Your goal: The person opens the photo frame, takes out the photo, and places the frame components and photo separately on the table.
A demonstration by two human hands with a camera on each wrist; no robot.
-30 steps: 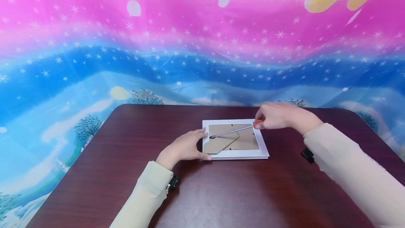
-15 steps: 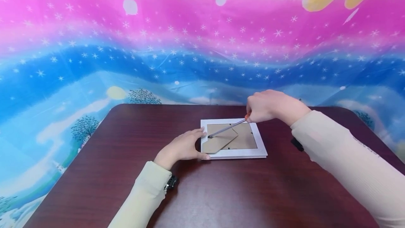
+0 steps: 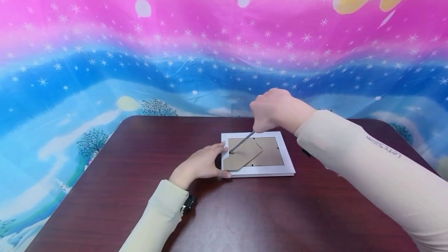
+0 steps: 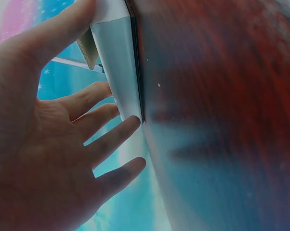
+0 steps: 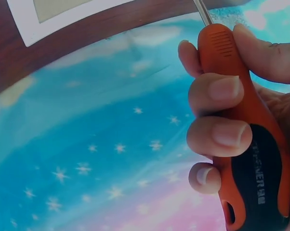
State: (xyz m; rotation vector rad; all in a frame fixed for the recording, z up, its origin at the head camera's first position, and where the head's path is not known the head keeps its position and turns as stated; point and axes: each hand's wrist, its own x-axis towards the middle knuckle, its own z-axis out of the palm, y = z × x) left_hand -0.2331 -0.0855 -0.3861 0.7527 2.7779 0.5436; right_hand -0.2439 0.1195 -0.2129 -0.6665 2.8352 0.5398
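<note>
A white picture frame lies face down on the table, its brown backing board and slanted stand flap uppermost. My left hand rests against the frame's left end, thumb at the near corner. Its fingers are straight and spread in the left wrist view, some touching the frame's side. My right hand, raised over the far rim, grips a screwdriver by its orange and black handle. The metal shaft slants down left, its dark tip at the backing's left edge; whether it is wedged under something is unclear.
The dark red-brown table has rounded far corners. Behind it hangs a pink and blue cloth with snowflakes. A black wrist camera sits at the left sleeve cuff.
My right hand has risen and swung left, tilting the screwdriver steeper while its tip stays at the backing's left edge. The left hand and the frame have hardly moved.
</note>
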